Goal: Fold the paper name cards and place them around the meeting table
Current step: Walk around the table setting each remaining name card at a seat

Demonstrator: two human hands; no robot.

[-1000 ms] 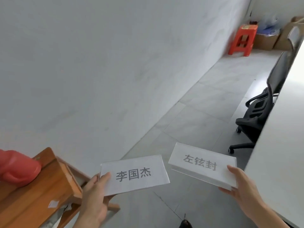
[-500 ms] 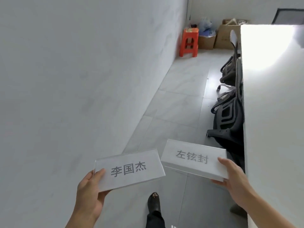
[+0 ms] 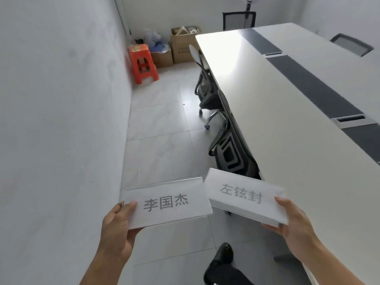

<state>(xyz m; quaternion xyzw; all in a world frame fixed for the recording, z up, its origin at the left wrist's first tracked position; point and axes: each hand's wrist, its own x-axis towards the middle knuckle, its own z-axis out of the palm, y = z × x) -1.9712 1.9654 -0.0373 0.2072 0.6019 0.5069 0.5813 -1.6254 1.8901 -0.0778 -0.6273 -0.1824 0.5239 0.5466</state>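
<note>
The person walks beside the meeting table (image 3: 287, 124), one name card per hand. The left hand (image 3: 116, 229) pinches the left card (image 3: 166, 202) at its corner, thumb on top; the right hand (image 3: 296, 225) grips the right card (image 3: 244, 197) by its end. Both are kept flat w/ names up, probably to read which seat gets which. Neither is on the table yet.

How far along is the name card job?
Two cards look ready: the left hand holds one name card, the right hand the other name card. Neither is set down yet. The meeting table shows no cards in view, so placing seems still ahead.
</note>
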